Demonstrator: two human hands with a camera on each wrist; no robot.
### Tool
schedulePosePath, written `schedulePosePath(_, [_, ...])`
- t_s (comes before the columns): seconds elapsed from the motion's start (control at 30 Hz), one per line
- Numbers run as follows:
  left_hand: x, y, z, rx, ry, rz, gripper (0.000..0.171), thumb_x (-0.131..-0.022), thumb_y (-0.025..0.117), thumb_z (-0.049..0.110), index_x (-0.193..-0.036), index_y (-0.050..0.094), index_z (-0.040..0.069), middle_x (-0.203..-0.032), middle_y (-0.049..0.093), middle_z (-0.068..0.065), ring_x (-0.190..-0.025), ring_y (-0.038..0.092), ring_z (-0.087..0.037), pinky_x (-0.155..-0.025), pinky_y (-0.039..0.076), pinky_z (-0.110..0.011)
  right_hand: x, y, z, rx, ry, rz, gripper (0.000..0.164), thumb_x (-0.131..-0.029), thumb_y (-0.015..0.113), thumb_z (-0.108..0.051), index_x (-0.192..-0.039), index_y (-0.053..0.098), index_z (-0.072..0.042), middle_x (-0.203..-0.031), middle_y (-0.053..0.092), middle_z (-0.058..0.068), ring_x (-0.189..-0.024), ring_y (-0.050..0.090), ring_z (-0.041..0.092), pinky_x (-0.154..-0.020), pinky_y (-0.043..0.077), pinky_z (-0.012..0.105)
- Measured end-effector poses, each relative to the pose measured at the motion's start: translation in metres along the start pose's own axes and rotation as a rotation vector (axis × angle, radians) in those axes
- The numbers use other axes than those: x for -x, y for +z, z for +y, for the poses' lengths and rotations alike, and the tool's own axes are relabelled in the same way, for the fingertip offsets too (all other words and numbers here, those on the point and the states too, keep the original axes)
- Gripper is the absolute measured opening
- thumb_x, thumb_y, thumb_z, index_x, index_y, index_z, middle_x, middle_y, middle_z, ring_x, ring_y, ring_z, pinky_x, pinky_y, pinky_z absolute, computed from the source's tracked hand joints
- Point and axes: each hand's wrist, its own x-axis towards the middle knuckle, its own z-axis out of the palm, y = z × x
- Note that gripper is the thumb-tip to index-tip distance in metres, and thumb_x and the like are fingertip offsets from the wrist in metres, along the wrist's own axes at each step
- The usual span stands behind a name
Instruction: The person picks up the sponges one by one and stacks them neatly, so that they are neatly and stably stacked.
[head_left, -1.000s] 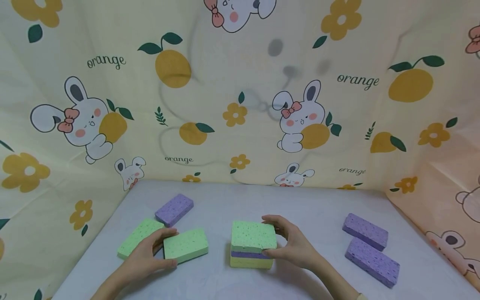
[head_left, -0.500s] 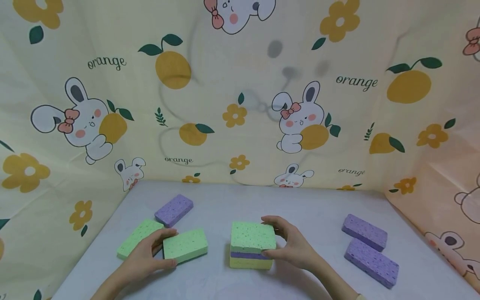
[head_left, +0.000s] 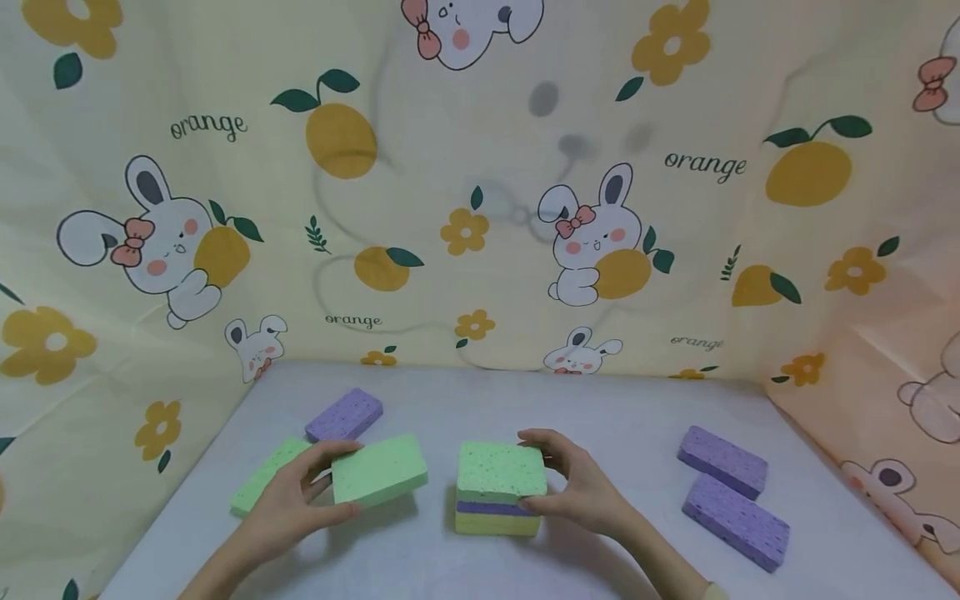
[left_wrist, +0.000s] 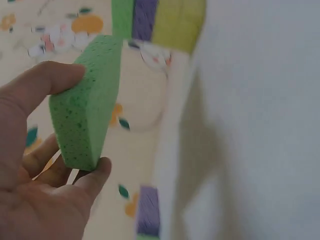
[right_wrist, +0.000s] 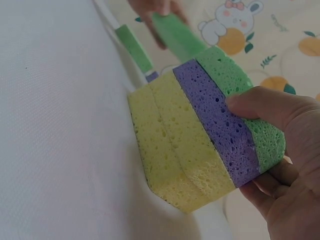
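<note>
My left hand [head_left: 288, 500] holds a green sponge [head_left: 381, 471] by its left end, thumb on one long edge and fingers on the other. The sponge is tilted and off the table, with its shadow below. My right hand [head_left: 581, 483] grips the right side of a sponge stack [head_left: 498, 487]. In the right wrist view, a green sponge [right_wrist: 227, 70] tops the stack. Under it come a purple sponge [right_wrist: 215, 120] and two yellow layers [right_wrist: 172, 145] at the bottom. The right thumb presses near the seam between green and purple. A gap separates the held sponge from the stack.
Another green sponge [head_left: 262, 483] lies at the left, partly behind my left hand. A purple sponge [head_left: 345, 415] rests just beyond it. Two purple sponges [head_left: 723, 461] [head_left: 737, 521] lie at the right of the white table [head_left: 600, 400]. A patterned cloth [head_left: 420, 200] encloses the back and sides.
My left hand has raised the green sponge off the table and brought it slightly right, toward the stack. The right hand keeps its grip on the stack. The head view has shifted slightly.
</note>
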Motion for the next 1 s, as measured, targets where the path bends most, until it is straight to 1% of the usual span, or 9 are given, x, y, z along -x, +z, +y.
schedulePosePath(0.07, [-0.003,0.006,0.010,0.040,0.044,-0.010,0.074,-0.071,0.090,0.018,-0.134,0.054,0.007,-0.140,0.050,-0.007,-0.133,0.041,-0.027,-0.104,0.038,-0.023,0.000,0.000,0.000,0.000,0.001,-0.004,0.080,-0.069,0.090,-0.015,-0.138,0.050,-0.013,-0.127,0.060,0.000,-0.112,0.059,0.023,-0.101,0.046,0.032])
schedulePosePath(0.2, [-0.015,0.020,0.033,0.064,0.145,-0.057,0.072,-0.074,0.088,0.015,-0.136,0.053,0.009,-0.141,0.049,-0.005,-0.133,0.041,-0.025,-0.106,0.037,-0.026,-0.001,0.000,0.001,0.002,-0.003,0.000,0.080,-0.069,0.090,-0.014,-0.138,0.050,-0.012,-0.127,0.060,0.002,-0.111,0.059,0.023,-0.101,0.046,0.033])
schedulePosePath(0.3, [-0.025,0.031,0.048,0.073,0.208,-0.102,0.070,-0.075,0.087,0.015,-0.136,0.053,0.012,-0.140,0.049,-0.005,-0.131,0.043,-0.024,-0.107,0.037,-0.028,-0.002,0.001,0.003,-0.013,-0.019,-0.007,0.080,-0.069,0.090,-0.013,-0.138,0.049,-0.010,-0.127,0.060,0.005,-0.112,0.058,0.026,-0.102,0.046,0.033])
schedulePosePath(0.43, [-0.037,0.046,0.060,0.101,0.242,-0.148,0.067,-0.076,0.087,0.016,-0.135,0.054,0.015,-0.136,0.051,-0.005,-0.126,0.047,-0.024,-0.107,0.038,-0.029,-0.003,0.002,0.005,-0.027,-0.027,-0.015,0.081,-0.070,0.089,-0.012,-0.140,0.047,-0.007,-0.129,0.059,0.007,-0.114,0.057,0.029,-0.103,0.045,0.033])
schedulePosePath(0.57, [-0.048,0.062,0.063,0.111,0.254,-0.186,0.065,-0.076,0.087,0.014,-0.133,0.055,0.015,-0.135,0.052,-0.007,-0.123,0.049,-0.023,-0.107,0.038,-0.030,-0.002,0.002,0.004,-0.013,0.004,0.001,0.086,-0.069,0.090,-0.013,-0.142,0.045,-0.010,-0.128,0.060,0.005,-0.115,0.057,0.027,-0.104,0.045,0.035])
schedulePosePath(0.73, [-0.061,0.079,0.059,0.095,0.267,-0.244,0.065,-0.076,0.087,0.014,-0.133,0.055,0.017,-0.133,0.054,-0.002,-0.127,0.048,-0.017,-0.109,0.035,-0.029,-0.001,0.002,0.003,-0.012,0.025,0.012,0.087,-0.068,0.090,-0.014,-0.142,0.044,-0.014,-0.124,0.062,0.001,-0.114,0.058,0.024,-0.103,0.045,0.036])
schedulePosePath(0.9, [-0.071,0.091,0.053,0.085,0.269,-0.274,0.065,-0.075,0.087,0.011,-0.131,0.055,0.017,-0.132,0.055,-0.002,-0.127,0.048,-0.014,-0.110,0.035,-0.029,0.000,0.002,0.003,-0.033,0.013,0.009,0.085,-0.069,0.090,-0.014,-0.140,0.045,-0.012,-0.123,0.061,0.001,-0.113,0.058,0.024,-0.102,0.045,0.034])
schedulePosePath(1.0, [-0.075,0.097,0.051,0.084,0.263,-0.288,0.065,-0.075,0.087,0.011,-0.132,0.055,0.017,-0.132,0.055,-0.002,-0.127,0.048,-0.013,-0.110,0.035,-0.029,0.000,0.001,0.004,-0.043,0.019,0.008,0.084,-0.069,0.091,-0.014,-0.140,0.046,-0.012,-0.127,0.059,0.001,-0.115,0.057,0.023,-0.103,0.045,0.033])
